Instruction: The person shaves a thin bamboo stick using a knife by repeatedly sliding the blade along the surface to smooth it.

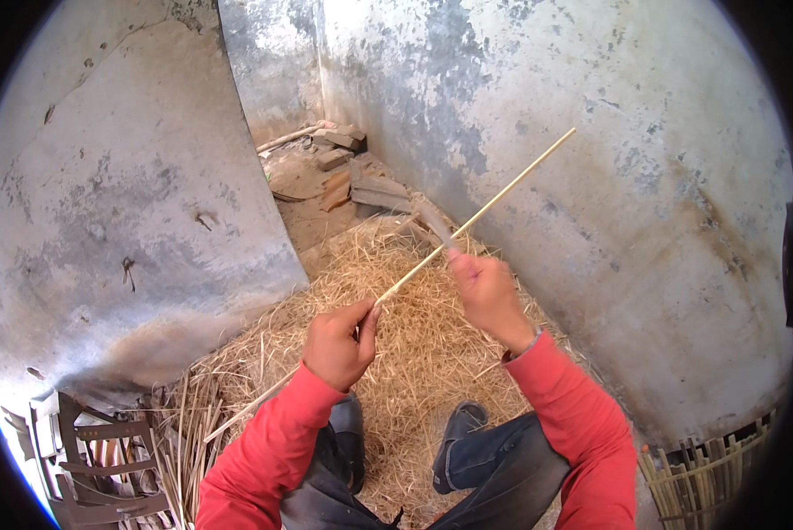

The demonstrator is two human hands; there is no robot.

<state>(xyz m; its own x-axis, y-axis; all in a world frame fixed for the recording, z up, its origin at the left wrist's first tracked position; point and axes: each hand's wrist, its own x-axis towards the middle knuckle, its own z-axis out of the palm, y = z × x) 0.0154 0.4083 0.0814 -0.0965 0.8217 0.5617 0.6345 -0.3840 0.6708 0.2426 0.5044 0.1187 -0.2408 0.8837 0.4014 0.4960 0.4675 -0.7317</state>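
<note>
Between patchy walls (626, 203) | loose straw (414, 362) underfoot | left hand (337, 346) holds pale stick (520, 182)

Shavings (414, 371) and bricks (333, 159) lie on the floor (304, 226).

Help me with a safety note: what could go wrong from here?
The blurred, blade-like tool in the right hand might slip along the thin stick toward the left hand, which grips it lower down. The loose straw around the shoes might also slide underfoot.
</note>
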